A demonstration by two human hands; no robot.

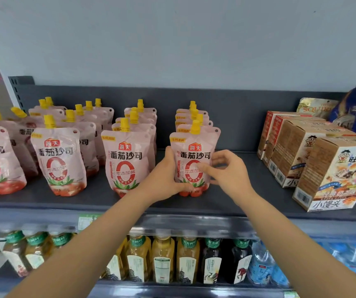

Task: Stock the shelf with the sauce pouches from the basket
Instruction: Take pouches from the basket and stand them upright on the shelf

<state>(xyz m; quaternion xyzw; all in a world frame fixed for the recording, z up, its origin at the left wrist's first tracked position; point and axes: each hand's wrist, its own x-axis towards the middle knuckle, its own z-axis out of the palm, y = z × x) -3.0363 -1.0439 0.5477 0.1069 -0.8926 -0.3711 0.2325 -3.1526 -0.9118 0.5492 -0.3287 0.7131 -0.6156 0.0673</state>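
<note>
Standing upright, the gripped pouch [194, 155] points its spout [195, 127] up.

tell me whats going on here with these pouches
A person is stocking the shelf with pink sauce pouches. The left hand grips the left side of the front pouch in the rightmost row, and the right hand holds its right edge with the thumb on the front. The pouch stands upright. More pouch rows stand to its left and snack boxes to its right. No basket is in view.
</note>
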